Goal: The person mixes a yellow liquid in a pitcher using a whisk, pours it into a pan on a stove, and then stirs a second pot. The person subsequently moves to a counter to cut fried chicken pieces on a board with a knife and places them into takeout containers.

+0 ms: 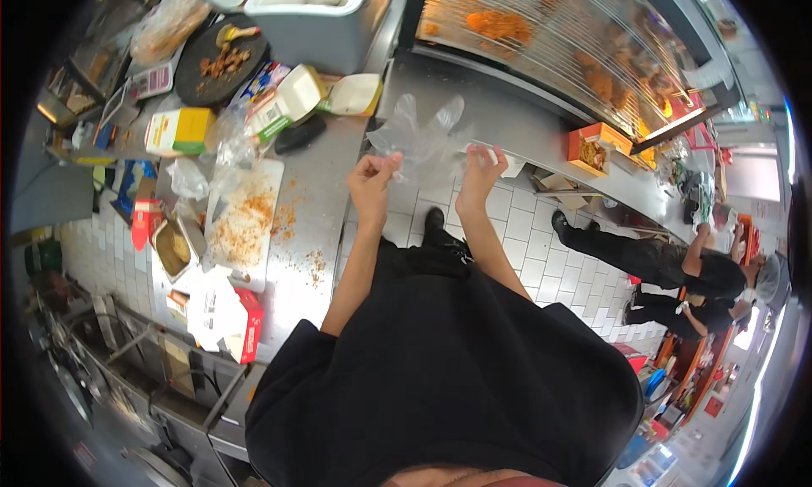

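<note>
My left hand [370, 186] pinches the near left edge of a clear disposable plastic glove [422, 141] between thumb and bent fingers. The thin film hangs spread in front of me, its finger-like ends pointing at the steel counter. On the other side, my right hand [477, 177] has its fingertips curled at the film's right edge. Something white [492, 156] shows between those fingers; what it is I cannot tell. Both hands are bare and held over the tiled floor, just short of the counter.
On the left steel worktable, a crumb-covered white cutting board [269, 189] lies near open food cartons [356, 95] and a round dark board [190, 75] with chopped meat. A heated display cabinet [539, 49] stands ahead. Two people in black [660, 265] stand at the right counter.
</note>
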`<state>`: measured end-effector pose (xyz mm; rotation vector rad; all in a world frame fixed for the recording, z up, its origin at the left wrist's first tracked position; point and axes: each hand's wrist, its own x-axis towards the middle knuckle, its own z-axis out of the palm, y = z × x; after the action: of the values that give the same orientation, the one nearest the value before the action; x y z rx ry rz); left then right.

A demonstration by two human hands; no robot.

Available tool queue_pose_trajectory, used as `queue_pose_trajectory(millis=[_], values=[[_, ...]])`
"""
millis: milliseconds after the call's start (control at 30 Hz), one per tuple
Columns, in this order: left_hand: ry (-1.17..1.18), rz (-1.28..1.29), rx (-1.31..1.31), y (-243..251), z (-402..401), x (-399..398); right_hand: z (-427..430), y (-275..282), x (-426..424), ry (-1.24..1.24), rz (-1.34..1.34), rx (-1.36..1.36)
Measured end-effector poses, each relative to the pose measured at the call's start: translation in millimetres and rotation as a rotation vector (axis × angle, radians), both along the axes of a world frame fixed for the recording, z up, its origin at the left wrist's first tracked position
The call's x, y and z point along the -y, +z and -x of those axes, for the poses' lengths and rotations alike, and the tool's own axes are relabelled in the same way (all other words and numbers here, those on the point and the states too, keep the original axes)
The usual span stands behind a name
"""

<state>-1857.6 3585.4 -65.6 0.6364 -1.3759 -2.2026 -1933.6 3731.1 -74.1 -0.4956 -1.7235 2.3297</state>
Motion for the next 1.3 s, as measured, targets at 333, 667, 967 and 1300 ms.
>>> queue_pose_trajectory(millis=[333, 667, 967, 1300], values=[[-0.319, 0.703, 0.113, 22.5, 18.5, -89.2, 11.3, 31.2, -100.0, 1.009, -0.075, 0.020], [-0.047, 1.342, -0.215, 92.9, 11.4, -216.9, 46.1, 52.5, -174.8, 0.577, -0.282, -0.179], [-0.170, -0.387, -0.134, 26.8, 94.1, -224.1, 46.9, 50.0, -207.4, 0.679, -0.513, -0.534], [-0.084, 0.059, -0.074, -0.2, 137.3, -239.8, 55.0, 39.8, -204.7, 0.586, -0.556, -0.615]])
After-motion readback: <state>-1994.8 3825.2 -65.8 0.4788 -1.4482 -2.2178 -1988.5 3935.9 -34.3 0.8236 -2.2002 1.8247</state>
